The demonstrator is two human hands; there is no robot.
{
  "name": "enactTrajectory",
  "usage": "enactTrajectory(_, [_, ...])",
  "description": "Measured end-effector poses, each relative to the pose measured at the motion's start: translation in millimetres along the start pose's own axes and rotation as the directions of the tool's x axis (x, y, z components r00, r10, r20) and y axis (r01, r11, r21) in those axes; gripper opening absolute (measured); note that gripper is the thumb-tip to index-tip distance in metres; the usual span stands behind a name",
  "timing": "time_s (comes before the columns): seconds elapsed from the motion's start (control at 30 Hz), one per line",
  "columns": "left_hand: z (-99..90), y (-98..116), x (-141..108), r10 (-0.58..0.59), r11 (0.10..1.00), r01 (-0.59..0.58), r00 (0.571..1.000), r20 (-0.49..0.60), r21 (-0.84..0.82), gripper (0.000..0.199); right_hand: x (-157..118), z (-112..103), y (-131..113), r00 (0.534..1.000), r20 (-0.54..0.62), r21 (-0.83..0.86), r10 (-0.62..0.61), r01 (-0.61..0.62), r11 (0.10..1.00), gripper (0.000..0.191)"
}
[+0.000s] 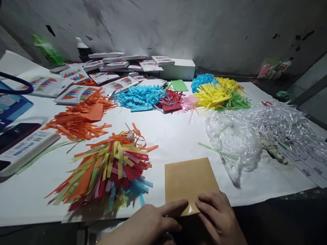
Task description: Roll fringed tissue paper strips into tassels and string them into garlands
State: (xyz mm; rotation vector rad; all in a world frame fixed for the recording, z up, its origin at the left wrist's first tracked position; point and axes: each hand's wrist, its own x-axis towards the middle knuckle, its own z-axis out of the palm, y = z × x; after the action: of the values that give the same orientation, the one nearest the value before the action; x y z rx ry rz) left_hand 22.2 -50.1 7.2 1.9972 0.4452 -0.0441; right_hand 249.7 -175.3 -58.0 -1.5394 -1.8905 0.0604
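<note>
Looks like edge-handling: left hand (155,221) and right hand (218,211) grip brown sheet (190,180) by tabletop (176,141) front edge. Next move likely needs even pressure.

The table (176,132) is before the wall (204,30). A paper sheet (190,180) lies at the table's near edge, with a strip bunch (109,166) to the left and a plastic bag (232,136) to the right. Fringe bundles (143,97) lie behind the sheet; behind them, packets (125,81) are stacked left of a box (181,70).
</note>
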Motion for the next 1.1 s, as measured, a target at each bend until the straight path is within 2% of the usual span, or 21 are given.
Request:
enactTrajectory(0.2, [-4.9,2.5,6.2,-0.066,0.994,0.061,0.996,0.053,0.092,0.031,-3.6,-7.0,7.2,0.994,0.002,0.13,-0.11,0.109,0.986,0.024])
enactTrajectory(0.3, [-7.5,8.9,6.0,-0.069,0.988,0.059,0.995,0.067,0.141,0.034,-1.0,-4.9,8.2,0.999,-0.009,0.16,-0.048,0.049,0.986,0.02])
enactTrajectory(0.4, [-4.9,11.5,7.1,-0.071,0.986,0.06,0.995,0.063,0.156,0.028,6.6,-0.5,5.1,0.998,-0.001,0.164,0.069,-0.068,0.984,0.017])
enactTrajectory(0.47, [-2.2,9.7,8.7,-0.078,0.981,0.069,0.996,0.045,0.18,0.025,11.0,1.8,2.3,0.995,0.009,0.141,0.097,-0.098,0.985,0.015])
enactTrajectory(0.63, [0.3,4.4,11.1,-0.086,0.975,0.078,0.996,0.028,0.21,0.022,12.8,2.8,-2.3,0.997,0.004,0.099,0.075,-0.076,0.992,0.014])
enactTrajectory(0.83, [1.6,5.2,7.3,-0.087,0.98,0.075,0.995,0.057,0.185,0.026,8.2,-0.6,-2.8,0.996,0.054,0.161,0.076,-0.084,0.983,0.014])
enactTrajectory(1.0, [4.5,1.6,3.1,-0.095,0.979,0.082,0.994,0.06,0.188,0.025,1.1,6.1,-4.6,0.994,-0.018,0.184,0.104,-0.099,0.978,0.018])
enactTrajectory(1.1, [5.6,0.6,1.9,-0.085,0.981,0.078,0.996,0.034,0.176,0.026,-0.4,7.4,-4.4,0.993,-0.013,0.195,0.114,-0.11,0.975,0.02])
